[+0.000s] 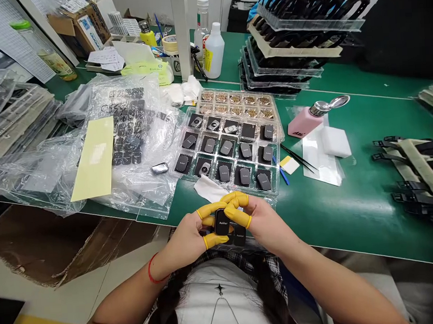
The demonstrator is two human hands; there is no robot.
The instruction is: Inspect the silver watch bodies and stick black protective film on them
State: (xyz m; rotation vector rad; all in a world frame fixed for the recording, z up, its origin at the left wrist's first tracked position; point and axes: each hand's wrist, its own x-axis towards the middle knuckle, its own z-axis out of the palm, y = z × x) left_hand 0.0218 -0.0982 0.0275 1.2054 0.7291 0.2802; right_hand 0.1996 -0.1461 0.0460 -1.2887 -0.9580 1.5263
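Observation:
My left hand [191,238], with yellow finger cots, grips a black rounded smartwatch face [222,222] marked "hello!" by its left side and lower edge. Bent over its upper right corner, the capped fingers of my right hand [257,218] pinch together against it. Whether they hold a film or only the watch's edge is too small to tell. Just beneath lie more black "hello!" pieces [240,236], partly hidden by my hands. Beyond, a clear compartment tray [235,184] holds several similar watch faces, some showing round sensor backs. A white cloth [208,189] lies at its front edge.
Plastic bags with black pieces and a yellow sheet [93,159] cover the left. A silver-rimmed piece [160,168] lies beside the tray. Right of it are tweezers [299,157], a pink pump bottle [307,121] and a white block [336,142]. Stacked trays [284,64] stand behind.

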